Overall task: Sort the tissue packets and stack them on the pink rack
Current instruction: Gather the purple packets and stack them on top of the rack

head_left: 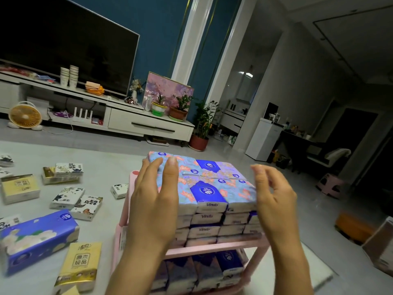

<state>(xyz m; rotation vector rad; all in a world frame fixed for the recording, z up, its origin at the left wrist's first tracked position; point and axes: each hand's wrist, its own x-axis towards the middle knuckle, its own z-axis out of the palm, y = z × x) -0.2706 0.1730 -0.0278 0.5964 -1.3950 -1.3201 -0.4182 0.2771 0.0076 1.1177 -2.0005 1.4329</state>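
A pink rack (212, 245) stands in front of me on a pale mat. Its top shelf carries a tall stack of blue floral tissue packets (212, 188), and more blue packets (204, 271) fill the shelf below. My left hand (155, 201) lies flat against the left side and top of the stack, fingers spread. At the stack's right edge hovers my right hand (274, 196), fingers curled and apart, holding nothing. Loose packets lie on the mat to the left: a large blue one (38, 237), a yellow one (80, 265) and several white ones (68, 196).
A cream packet (19, 188) and a gold-and-white pair (61, 171) lie farther left. Behind the mat stand a white TV cabinet (136, 122), a small fan (25, 116) and potted plants (200, 133). A pink stool (331, 185) and an orange box (355, 226) sit at the right.
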